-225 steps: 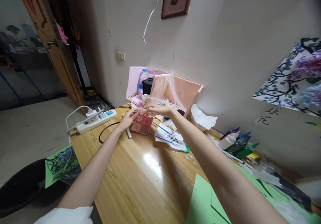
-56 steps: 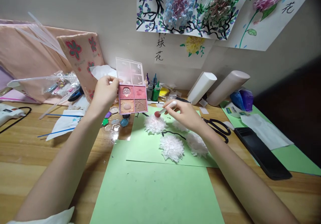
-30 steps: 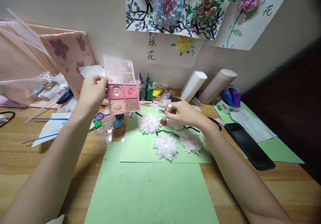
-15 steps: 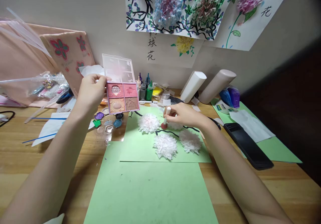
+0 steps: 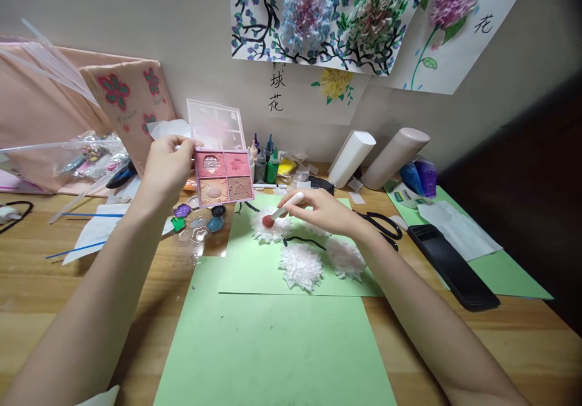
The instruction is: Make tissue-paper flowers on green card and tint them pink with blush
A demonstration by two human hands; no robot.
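My left hand [image 5: 170, 162] grips the left edge of an open blush palette [image 5: 224, 177] with four pink and tan pans, its clear lid raised. Between the fingers of my right hand [image 5: 313, 209] is a white-handled brush [image 5: 287, 205]. Its reddish bristles touch the upper left white paper flower [image 5: 262, 231] on the green sheet [image 5: 245, 276]. Two more white flowers, one at the front [image 5: 301, 265] and one at the right [image 5: 346, 257], lie near it. Another is partly hidden under my right hand. Black branch lines run between them.
Paint pots [image 5: 200, 221] stand left of the sheet, small bottles [image 5: 271, 166] behind it. Scissors [image 5: 384, 227] and a black phone-like object [image 5: 450, 266] lie at the right. Two tubes [image 5: 352, 159] lean on the wall, below flower pictures [image 5: 254, 15]. A larger green sheet [image 5: 273, 351] lies in front.
My right hand has moved left with the brush, from between the upper flowers onto the upper left one. The scissors show more now. My left hand still holds the palette.
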